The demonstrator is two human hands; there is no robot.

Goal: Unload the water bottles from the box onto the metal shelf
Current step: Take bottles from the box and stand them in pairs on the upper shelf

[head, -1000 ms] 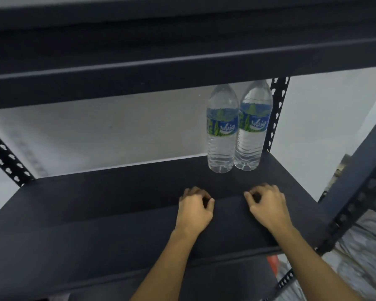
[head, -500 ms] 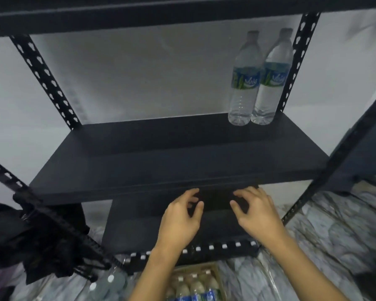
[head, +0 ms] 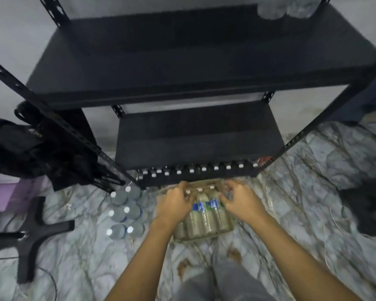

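Observation:
A cardboard box point(head: 230, 227) lies on the floor in front of the black metal shelf point(head: 182, 68). In it lie several water bottles point(head: 206, 216) with blue labels and white caps. My left hand point(head: 174, 204) hovers over the box's left side, fingers curled at the bottle necks. Over the right side is my right hand point(head: 242, 202), its fingers bent and apart beside the rightmost bottle. Neither hand has a clear hold on a bottle. Two bottles point(head: 287, 7) stand blurred at the shelf's back right corner.
A lower shelf board point(head: 200, 137) sits just behind the box. Several upright bottles point(head: 124, 211) stand on the marble floor to the left. A black bag point(head: 30, 148), a purple box point(head: 0, 192) and a chair base point(head: 30, 235) are at the left. My feet point(head: 232, 255) are below the box.
My view has tipped down from the middle shelf to the floor. Both hands have dropped from the shelf board to the box of bottles.

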